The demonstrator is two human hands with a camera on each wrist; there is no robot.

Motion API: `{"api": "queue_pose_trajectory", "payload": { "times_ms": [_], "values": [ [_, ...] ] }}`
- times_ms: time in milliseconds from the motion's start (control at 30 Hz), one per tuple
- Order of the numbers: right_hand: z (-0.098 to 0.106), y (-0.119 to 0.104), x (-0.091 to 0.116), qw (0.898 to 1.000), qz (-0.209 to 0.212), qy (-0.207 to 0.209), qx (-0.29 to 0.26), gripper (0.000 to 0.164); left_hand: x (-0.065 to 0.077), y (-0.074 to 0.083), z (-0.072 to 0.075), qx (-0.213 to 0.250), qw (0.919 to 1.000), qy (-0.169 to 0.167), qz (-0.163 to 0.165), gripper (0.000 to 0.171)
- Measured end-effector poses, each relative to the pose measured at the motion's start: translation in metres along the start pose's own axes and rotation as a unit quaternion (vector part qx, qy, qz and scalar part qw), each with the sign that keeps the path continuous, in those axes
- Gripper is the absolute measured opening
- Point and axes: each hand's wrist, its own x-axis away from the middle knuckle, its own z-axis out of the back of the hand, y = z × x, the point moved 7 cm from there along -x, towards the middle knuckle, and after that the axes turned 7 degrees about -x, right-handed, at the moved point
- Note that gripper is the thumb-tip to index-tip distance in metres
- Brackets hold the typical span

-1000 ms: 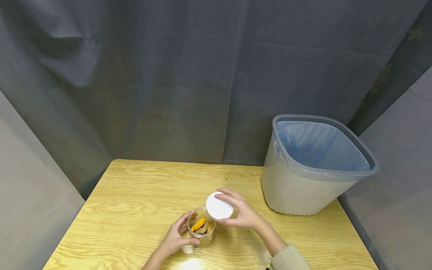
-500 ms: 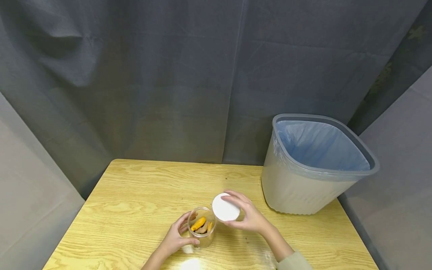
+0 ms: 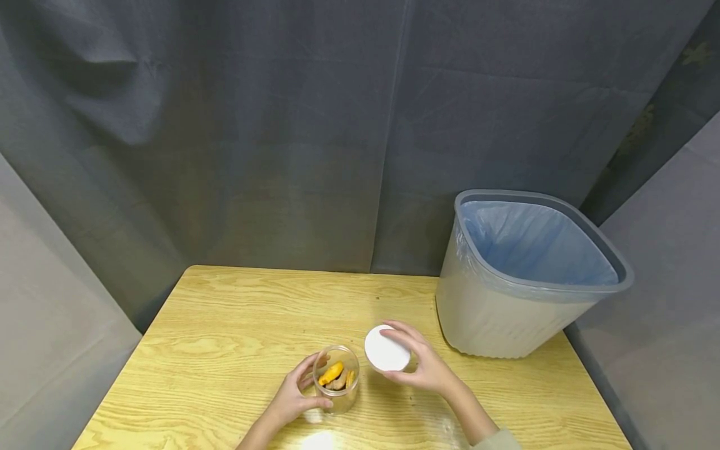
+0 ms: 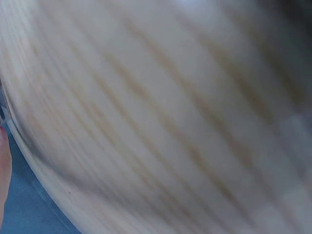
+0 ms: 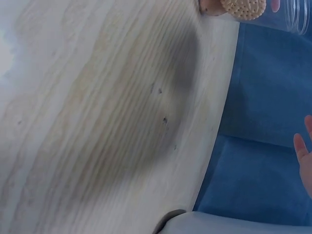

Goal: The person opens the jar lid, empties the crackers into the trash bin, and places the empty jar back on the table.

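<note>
My left hand [image 3: 292, 394] grips a clear plastic jar [image 3: 344, 403] that stands upright on the table, thumb on the near side and fingers round the far side. The jar's top is uncovered. In it lie an orange-yellow piece [image 3: 330, 373] and brownish pieces; the right wrist view shows a round biscuit [image 5: 243, 8] through the wall. To the right of the jar, my right hand [image 3: 424, 369] holds a round white lid [image 3: 387, 350] by its edge, between thumb and fingers, apart from the jar. At the left wrist view's edge only part of a finger [image 4: 4, 165] appears.
A pale bin [image 3: 489, 325] with a grey rim and a blue-looking liner [image 3: 534, 240] stands at the table's back right. The wood-grain table [image 3: 236, 325] ends at a dark curtain [image 3: 281, 156] behind it. Small dark specks dot the tabletop.
My right hand has moved the white lid to the right and slightly nearer, away from over the jar's rim. The left hand and the jar have stayed put.
</note>
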Motion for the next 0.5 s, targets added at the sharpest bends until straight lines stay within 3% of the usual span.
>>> {"api": "queue_pose_trajectory", "payload": {
  "times_ms": [233,500],
  "values": [
    [0.003,0.008,0.014,1.000,-0.027,0.013,0.004,0.065,0.001,0.002,0.000,0.007,1.0000,-0.005,0.001,0.080],
    [0.007,0.011,0.026,0.999,-0.031,0.037,0.001,0.068,0.001,0.000,0.000,0.006,1.0000,-0.007,-0.001,0.080]
  ]
}}
